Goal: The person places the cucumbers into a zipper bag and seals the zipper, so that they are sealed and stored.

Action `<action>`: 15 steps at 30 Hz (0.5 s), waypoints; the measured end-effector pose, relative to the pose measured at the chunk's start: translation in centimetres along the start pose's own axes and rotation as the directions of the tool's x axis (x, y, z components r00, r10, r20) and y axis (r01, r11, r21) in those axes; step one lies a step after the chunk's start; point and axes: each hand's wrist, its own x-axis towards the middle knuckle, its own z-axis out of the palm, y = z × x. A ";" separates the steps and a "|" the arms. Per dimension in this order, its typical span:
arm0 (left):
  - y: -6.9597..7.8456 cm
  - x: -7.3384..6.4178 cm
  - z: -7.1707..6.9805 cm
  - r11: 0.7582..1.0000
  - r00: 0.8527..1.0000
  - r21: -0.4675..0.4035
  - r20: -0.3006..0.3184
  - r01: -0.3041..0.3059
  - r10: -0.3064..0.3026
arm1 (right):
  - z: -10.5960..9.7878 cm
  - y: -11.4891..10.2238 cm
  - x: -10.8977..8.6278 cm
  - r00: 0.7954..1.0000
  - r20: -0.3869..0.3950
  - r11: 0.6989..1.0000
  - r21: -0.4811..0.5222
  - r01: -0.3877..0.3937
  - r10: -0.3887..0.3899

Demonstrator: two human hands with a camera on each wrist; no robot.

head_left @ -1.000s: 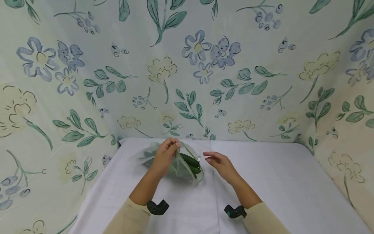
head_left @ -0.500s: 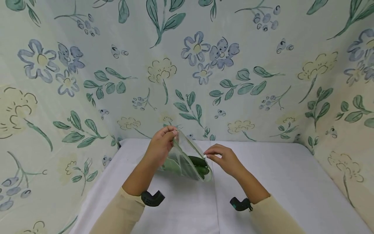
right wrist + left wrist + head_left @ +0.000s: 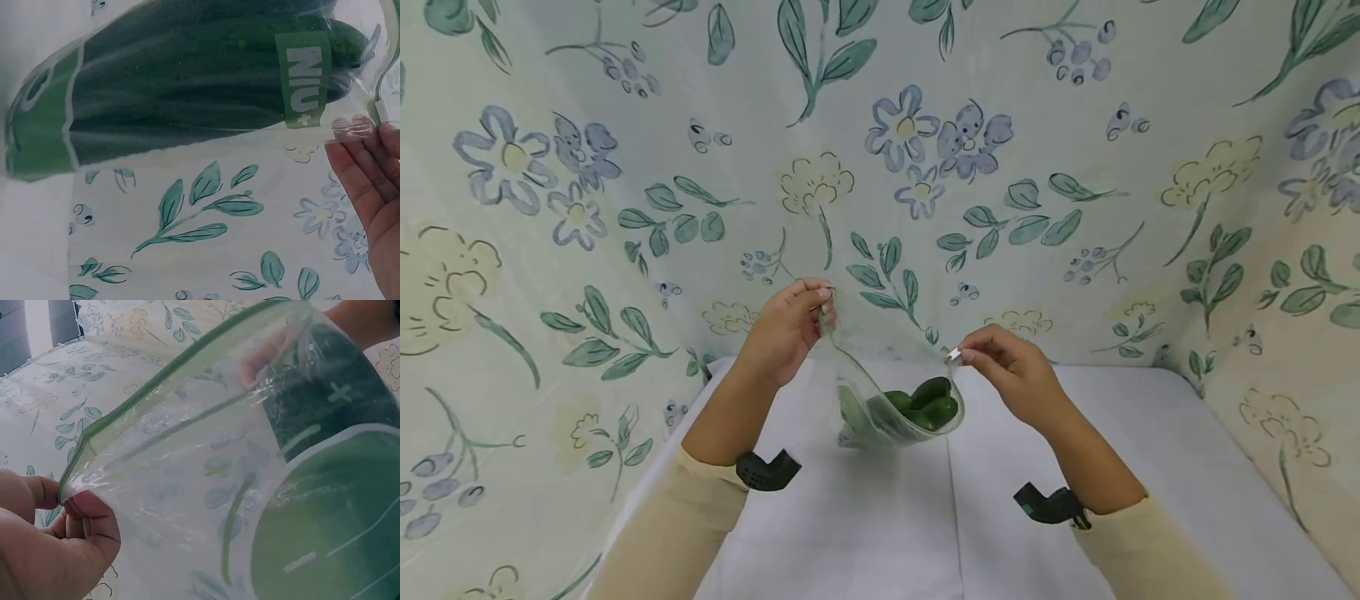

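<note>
A clear plastic zip bag [image 3: 859, 417] with green printing hangs mouth-up between my hands, above the table. Several dark green cucumbers [image 3: 931, 406] lie in its lower part, seen through the film. My left hand [image 3: 784, 332] pinches the upper left corner of the green-edged mouth, the film drawn taut from it in the left wrist view. At the opposite corner my right hand [image 3: 1021, 377] pinches the bag's edge by a small white slider [image 3: 953, 355]. In the right wrist view the cucumbers [image 3: 187, 87] lie lengthwise behind a green label [image 3: 304, 78].
A white-covered table [image 3: 1075, 467] spreads under the bag. Behind and at both sides hangs a floral-printed cloth [image 3: 880, 192]. Black wrist cameras sit on both wrists, the left one [image 3: 767, 471] and the right one [image 3: 1048, 504].
The bag has been lifted off the table and its mouth stretched wider. My left hand has moved up and left; my right hand has come to the slider corner, gripped it and risen.
</note>
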 end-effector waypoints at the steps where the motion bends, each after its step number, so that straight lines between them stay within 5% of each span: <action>1: 0.2 0.2 -0.2 1.000 1.000 0.015 0.003 0.004 -0.004 | -0.1 -0.6 0.2 1.000 -0.012 1.000 0.002 0.011 -0.011; 6: 0.8 1.0 -1.3 0.990 1.000 0.141 0.014 0.023 -0.025 | -0.4 -3.0 0.8 0.998 -0.045 0.999 0.037 0.038 -0.037; 10: 0.7 1.8 -2.0 0.951 1.000 0.309 0.010 0.018 -0.023 | -0.4 -4.4 0.8 0.995 -0.089 0.998 0.030 0.048 -0.045; 13: 0.6 2.3 -2.4 0.886 1.000 0.464 0.015 0.002 -0.010 | -0.5 -4.7 0.9 0.990 -0.139 1.000 0.017 0.011 -0.009; 15: 0.6 2.5 -2.5 0.815 1.000 0.579 0.024 -0.015 0.001 | -0.7 -4.6 1.0 0.984 -0.179 1.000 -0.001 -0.027 0.026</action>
